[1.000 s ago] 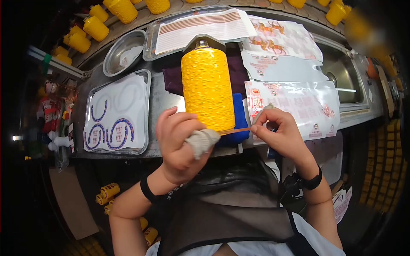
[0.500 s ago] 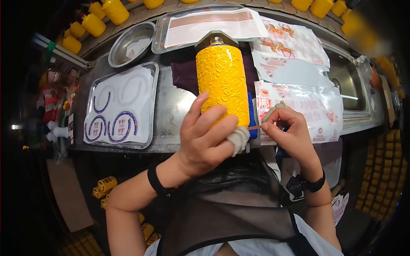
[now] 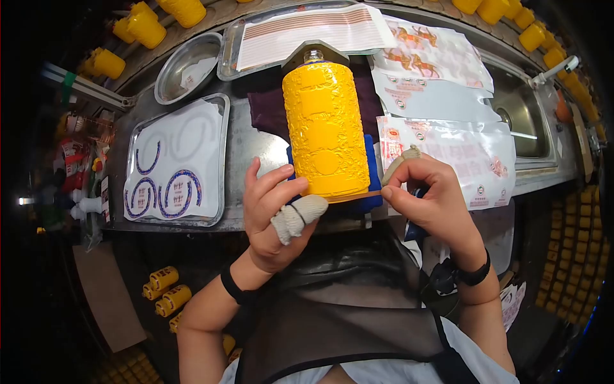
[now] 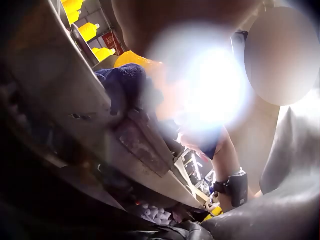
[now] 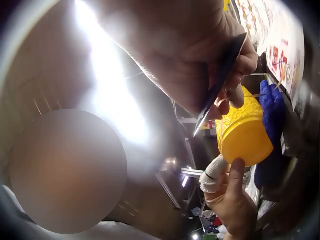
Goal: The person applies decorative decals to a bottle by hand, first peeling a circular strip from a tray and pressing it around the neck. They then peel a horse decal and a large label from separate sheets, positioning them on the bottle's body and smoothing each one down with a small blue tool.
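Low on the embossed yellow bottle [image 3: 327, 128], the right hand [image 3: 433, 195] pinches a brown strip [image 3: 366, 195]. The left hand [image 3: 276, 221] (one finger wrapped) touches the base, fingers extended.

yellow bottle [image 3: 327, 121] turned, round panel [image 3: 326, 162] now showing

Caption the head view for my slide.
Left hand touches a yellow bottle while the right hand pinches a brown strip.

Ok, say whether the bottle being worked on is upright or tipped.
Tipped on its side: the head view shows the bottle with its neck pointing away, and the right wrist view shows its base.
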The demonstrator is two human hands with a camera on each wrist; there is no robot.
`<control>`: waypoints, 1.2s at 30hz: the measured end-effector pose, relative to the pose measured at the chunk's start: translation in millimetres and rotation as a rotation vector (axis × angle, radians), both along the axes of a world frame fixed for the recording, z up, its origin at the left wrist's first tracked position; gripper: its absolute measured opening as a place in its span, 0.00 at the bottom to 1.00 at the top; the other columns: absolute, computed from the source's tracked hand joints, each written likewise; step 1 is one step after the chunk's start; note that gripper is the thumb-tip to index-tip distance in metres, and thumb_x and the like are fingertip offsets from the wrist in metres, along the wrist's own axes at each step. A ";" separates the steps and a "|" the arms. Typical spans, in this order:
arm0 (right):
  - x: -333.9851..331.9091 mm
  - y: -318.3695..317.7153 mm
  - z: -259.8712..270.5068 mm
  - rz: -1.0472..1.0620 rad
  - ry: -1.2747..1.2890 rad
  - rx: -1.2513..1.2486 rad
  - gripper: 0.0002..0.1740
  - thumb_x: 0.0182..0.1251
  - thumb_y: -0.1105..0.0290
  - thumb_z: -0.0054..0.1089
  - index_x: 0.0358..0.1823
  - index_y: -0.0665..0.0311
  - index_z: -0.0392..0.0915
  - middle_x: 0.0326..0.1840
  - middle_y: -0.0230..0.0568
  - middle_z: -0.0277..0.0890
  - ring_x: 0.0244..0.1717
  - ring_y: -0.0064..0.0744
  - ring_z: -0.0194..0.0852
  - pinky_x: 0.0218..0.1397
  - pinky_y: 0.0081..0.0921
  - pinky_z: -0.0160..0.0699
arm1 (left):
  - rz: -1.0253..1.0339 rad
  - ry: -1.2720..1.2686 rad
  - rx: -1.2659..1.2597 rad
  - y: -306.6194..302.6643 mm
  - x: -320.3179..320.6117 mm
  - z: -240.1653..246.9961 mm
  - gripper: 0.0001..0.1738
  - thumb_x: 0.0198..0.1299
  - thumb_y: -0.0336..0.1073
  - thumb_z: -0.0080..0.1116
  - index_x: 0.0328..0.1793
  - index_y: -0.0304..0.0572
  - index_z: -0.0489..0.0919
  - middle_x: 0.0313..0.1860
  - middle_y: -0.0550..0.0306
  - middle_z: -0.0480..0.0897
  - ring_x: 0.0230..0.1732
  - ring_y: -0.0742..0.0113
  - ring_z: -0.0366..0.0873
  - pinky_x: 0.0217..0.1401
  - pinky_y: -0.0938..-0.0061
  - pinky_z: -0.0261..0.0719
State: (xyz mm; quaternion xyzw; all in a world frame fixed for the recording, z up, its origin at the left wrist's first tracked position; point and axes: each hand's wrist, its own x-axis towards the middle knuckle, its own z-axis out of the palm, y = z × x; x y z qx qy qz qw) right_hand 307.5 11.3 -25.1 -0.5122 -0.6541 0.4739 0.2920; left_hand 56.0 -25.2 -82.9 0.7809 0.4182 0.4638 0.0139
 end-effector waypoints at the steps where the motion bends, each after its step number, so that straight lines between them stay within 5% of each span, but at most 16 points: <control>1: -0.6 1.2 -2.4 -0.013 0.004 -0.015 0.06 0.56 0.73 0.69 0.27 0.66 0.80 0.27 0.30 0.78 0.32 0.20 0.69 0.36 0.20 0.66 | -0.038 0.037 0.029 2.9 1.7 5.2 0.24 0.46 0.28 0.77 0.51 0.50 0.82 0.51 0.59 0.81 0.56 0.52 0.79 0.71 0.42 0.68; 7: -5.5 2.5 -13.3 -0.021 0.051 -0.032 0.07 0.56 0.73 0.69 0.26 0.67 0.79 0.27 0.31 0.78 0.32 0.20 0.70 0.36 0.22 0.67 | -0.206 0.107 0.109 24.6 18.0 20.4 0.14 0.38 0.31 0.73 0.29 0.45 0.77 0.47 0.57 0.82 0.51 0.52 0.79 0.60 0.43 0.80; 12: -9.2 0.0 -4.4 0.001 0.030 -0.007 0.08 0.56 0.73 0.69 0.25 0.67 0.78 0.26 0.33 0.78 0.29 0.22 0.70 0.34 0.23 0.68 | 0.007 -0.247 -0.048 4.3 16.5 -1.4 0.22 0.40 0.27 0.78 0.45 0.46 0.84 0.49 0.56 0.82 0.52 0.49 0.81 0.62 0.45 0.79; 22: -11.2 3.8 -7.0 0.002 0.029 0.019 0.08 0.56 0.73 0.68 0.24 0.67 0.78 0.26 0.32 0.77 0.28 0.21 0.68 0.34 0.21 0.65 | -0.099 0.119 0.153 15.9 10.9 13.3 0.11 0.43 0.36 0.74 0.34 0.50 0.83 0.47 0.60 0.82 0.54 0.56 0.79 0.65 0.40 0.74; 25: -13.2 4.3 -12.4 0.008 0.044 0.005 0.08 0.56 0.72 0.68 0.25 0.67 0.79 0.26 0.33 0.77 0.28 0.21 0.69 0.33 0.22 0.66 | -0.222 0.198 0.118 24.6 16.5 21.3 0.18 0.43 0.32 0.76 0.42 0.48 0.83 0.48 0.61 0.80 0.52 0.54 0.78 0.63 0.41 0.75; 33: -17.6 3.0 -7.6 0.030 0.092 0.013 0.09 0.55 0.72 0.68 0.25 0.69 0.79 0.25 0.36 0.77 0.28 0.24 0.73 0.33 0.24 0.70 | -0.016 -0.239 -0.087 3.1 10.7 -2.5 0.21 0.43 0.26 0.76 0.46 0.45 0.82 0.49 0.58 0.81 0.54 0.49 0.80 0.67 0.43 0.75; 36: -17.0 3.2 -10.7 0.020 0.089 0.043 0.09 0.55 0.71 0.69 0.25 0.69 0.78 0.25 0.35 0.77 0.28 0.24 0.73 0.33 0.24 0.70 | -0.022 -0.043 0.010 3.9 4.8 0.0 0.21 0.45 0.29 0.76 0.47 0.48 0.82 0.50 0.58 0.81 0.55 0.51 0.80 0.68 0.38 0.71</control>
